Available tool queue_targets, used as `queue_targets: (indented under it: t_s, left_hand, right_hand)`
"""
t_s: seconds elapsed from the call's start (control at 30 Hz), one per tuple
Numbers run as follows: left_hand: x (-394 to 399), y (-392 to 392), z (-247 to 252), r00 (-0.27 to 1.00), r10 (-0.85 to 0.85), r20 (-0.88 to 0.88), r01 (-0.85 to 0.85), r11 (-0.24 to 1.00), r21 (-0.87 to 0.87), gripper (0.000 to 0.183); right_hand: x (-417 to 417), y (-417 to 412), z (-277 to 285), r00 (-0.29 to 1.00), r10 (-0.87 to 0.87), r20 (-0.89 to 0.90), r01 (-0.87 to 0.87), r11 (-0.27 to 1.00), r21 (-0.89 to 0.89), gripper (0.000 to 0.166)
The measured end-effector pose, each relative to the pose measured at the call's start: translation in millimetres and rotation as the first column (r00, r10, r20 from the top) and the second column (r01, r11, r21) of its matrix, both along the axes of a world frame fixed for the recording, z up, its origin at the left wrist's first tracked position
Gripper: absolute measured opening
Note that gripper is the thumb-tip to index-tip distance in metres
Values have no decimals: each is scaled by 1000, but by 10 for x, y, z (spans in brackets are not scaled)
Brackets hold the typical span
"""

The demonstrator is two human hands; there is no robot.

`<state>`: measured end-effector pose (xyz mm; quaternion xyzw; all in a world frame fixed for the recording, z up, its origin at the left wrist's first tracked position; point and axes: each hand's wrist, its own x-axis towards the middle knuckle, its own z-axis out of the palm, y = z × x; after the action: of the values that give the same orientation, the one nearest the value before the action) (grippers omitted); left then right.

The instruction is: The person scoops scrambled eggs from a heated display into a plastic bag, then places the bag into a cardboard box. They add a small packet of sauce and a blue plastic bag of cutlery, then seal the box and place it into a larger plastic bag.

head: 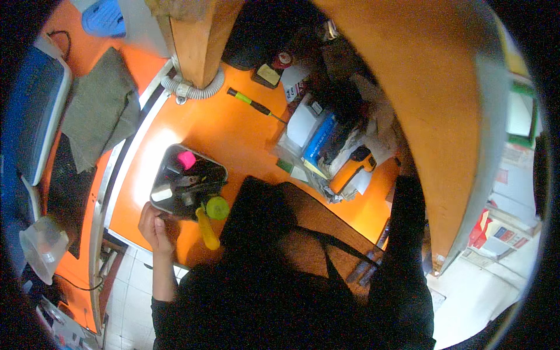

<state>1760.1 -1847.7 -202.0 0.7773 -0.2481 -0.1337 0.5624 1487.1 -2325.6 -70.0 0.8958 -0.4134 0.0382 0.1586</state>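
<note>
My left hand [156, 229] is at the near left corner of a dark tray with a pale rim [224, 167], its fingers curled on the edge. Inside the tray lie a bright pink piece [187, 160], a white block [162, 193] and several dark small parts that blur together. A round lime-green object [217, 208] sits at the tray's near right corner. Beside it, a yellow handle-like object [207, 229] points toward me. My right hand is out of view; only its dark sleeve [404, 218] shows, reaching up along the orange panel.
A screwdriver with a black and green handle [249, 101] lies on the orange worktop [245, 140]. Right of it, a pile holds a blue box [319, 140] and an orange-and-black device [352, 169]. Corrugated conduit [205, 92] wraps a wooden post [197, 43]. Grey cloth [103, 105] lies left.
</note>
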Motion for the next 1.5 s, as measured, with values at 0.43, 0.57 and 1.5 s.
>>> queue_targets:
  t_s: [0.43, 0.57, 1.5]
  left_hand:
    - [73, -235, 193, 987, -162, 9, 162, 978, -131, 44]
    - [-61, -256, 216, 981, -162, -104, 127, 949, -289, 40]
    - [-5409, 1434, 1221, -325, -864, 384, 889, -418, -188, 17]
  right_hand:
    - [-1217, 3004, 193, 998, -64, -25, 14, -155, 988, 30]
    - [-1785, 3108, 144, 937, -341, -71, 85, 24, 996, 29]
    - [-4747, 10934, 498, -490, -692, 529, 751, -27, 660, 15]
